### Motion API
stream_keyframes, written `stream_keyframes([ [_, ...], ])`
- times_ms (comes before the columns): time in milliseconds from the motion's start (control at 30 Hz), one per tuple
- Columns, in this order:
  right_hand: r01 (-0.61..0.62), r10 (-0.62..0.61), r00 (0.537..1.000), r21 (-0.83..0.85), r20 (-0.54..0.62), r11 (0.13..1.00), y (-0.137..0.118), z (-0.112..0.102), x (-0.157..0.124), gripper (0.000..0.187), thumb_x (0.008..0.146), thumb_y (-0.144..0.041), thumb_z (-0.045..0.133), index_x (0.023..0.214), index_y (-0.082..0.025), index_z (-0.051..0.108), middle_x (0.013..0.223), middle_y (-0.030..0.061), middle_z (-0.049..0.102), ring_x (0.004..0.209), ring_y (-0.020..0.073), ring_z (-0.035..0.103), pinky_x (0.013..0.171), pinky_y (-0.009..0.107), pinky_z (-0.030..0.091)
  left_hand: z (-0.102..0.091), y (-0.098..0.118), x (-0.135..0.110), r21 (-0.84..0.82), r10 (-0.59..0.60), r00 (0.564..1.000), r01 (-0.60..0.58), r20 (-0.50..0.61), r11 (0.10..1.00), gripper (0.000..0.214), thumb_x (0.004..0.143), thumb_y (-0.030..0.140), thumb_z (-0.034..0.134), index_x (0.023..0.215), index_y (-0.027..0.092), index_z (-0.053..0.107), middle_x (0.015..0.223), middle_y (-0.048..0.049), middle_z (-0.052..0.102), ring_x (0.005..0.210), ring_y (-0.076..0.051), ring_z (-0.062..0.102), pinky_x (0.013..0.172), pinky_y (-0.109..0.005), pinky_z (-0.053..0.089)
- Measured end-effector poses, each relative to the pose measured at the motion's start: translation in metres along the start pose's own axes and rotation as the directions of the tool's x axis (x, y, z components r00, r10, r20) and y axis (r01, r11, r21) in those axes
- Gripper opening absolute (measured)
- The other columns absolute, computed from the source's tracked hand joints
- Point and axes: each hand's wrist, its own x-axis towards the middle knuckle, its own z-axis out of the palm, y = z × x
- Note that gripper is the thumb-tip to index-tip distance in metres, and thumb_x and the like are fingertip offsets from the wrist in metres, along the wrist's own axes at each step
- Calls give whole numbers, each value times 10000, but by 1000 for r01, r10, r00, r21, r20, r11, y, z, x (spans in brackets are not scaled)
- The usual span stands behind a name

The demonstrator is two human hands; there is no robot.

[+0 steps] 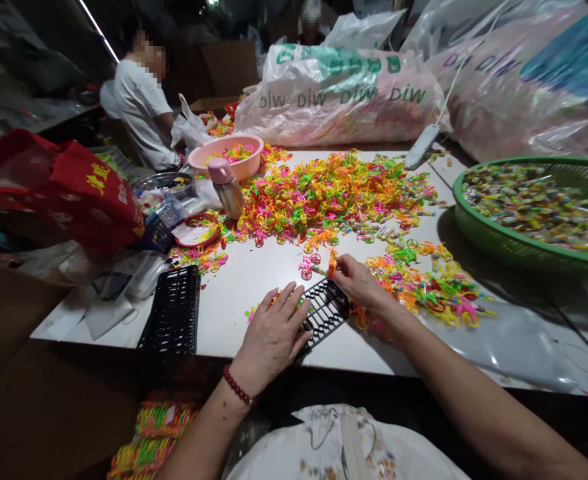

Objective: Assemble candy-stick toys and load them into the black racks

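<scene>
My right hand [359, 279] pinches a small orange plastic toy [333, 263] over the upper right corner of a black slotted tray [325, 313]. My left hand [278, 327] lies over the tray's left end, fingers stretched out and slightly apart. Bits of green and orange plastic show beside its fingertips; what is under the palm is hidden. Just beyond the tray lies a pink toy [306, 266] with round wheels, like a tiny bicycle. A scattered group of similar toys [424, 283] spreads to the right of my right hand.
A large heap of coloured toys [334, 193] covers the table's middle. Black trays [171, 310] are stacked at left. Around stand a flask [225, 190], a pink basin [251, 163], a red bag [74, 193] and a green basket [539, 257]. A person [141, 107] sits behind.
</scene>
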Motion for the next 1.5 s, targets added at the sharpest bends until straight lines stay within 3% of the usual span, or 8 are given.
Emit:
stream_keyframes([
  [100,62,-113,986,361,124,930,-15,24,-17,174,892,-332,488,890,-183,577,768,-5,612,696,139,541,620,226,419,-3,0,0,-15,-3,1000,3,8,1000,458,894,358,546,1318,193,488,1528,-105,355,1431,-257,283,1151,-453,286],
  [167,131,-215,966,449,142,884,-22,37,-22,183,888,-326,494,880,-180,604,820,5,632,748,143,562,676,235,439,-3,1,0,-20,-3,1000,3,4,1000,492,884,328,560,1347,192,465,1549,-117,308,1437,-259,269,1150,-456,291],
  [567,408,-467,847,251,255,878,-23,41,-16,251,851,-105,446,1011,-165,628,1000,89,702,897,186,635,814,283,462,-3,0,-3,-27,-7,1000,8,28,1000,587,890,385,545,1426,205,390,1574,-95,252,1451,-254,234,1159,-451,269],
  [833,439,-458,854,133,245,889,-12,60,-17,288,778,-69,509,1030,-121,638,1051,127,683,959,214,613,872,321,452,-9,1,6,13,-3,1000,3,8,1000,616,936,451,442,1487,229,279,1561,-90,285,1435,-257,273,1157,-533,212],
  [1000,380,-396,882,112,256,918,-14,41,-12,240,801,-60,499,932,-165,670,863,37,687,791,155,607,737,250,454,-5,1,15,46,13,1000,-14,18,999,575,943,453,424,1454,204,337,1534,-66,353,1435,-247,272,1172,-517,198],
  [1133,287,-276,951,-65,140,956,-16,28,7,252,904,-148,455,1065,-158,649,1007,93,623,855,169,565,766,266,424,-3,2,14,40,21,999,-22,29,999,588,910,443,495,1404,141,392,1535,-111,341,1444,-255,250,1182,-463,216],
  [1233,255,-236,963,-160,130,953,-19,32,23,177,899,-170,484,954,-148,650,1015,121,599,877,198,542,769,281,404,-3,2,13,21,35,999,-36,35,999,538,891,391,532,1353,131,434,1529,-130,344,1441,-260,256,1176,-445,242],
  [1500,185,-181,978,-32,104,982,-25,33,11,169,939,-211,403,1002,-151,548,870,68,623,736,161,534,699,264,407,-2,-1,13,-45,19,999,-17,45,999,542,877,320,560,1373,158,413,1410,-117,492,1373,-274,368,1166,-445,271],
])
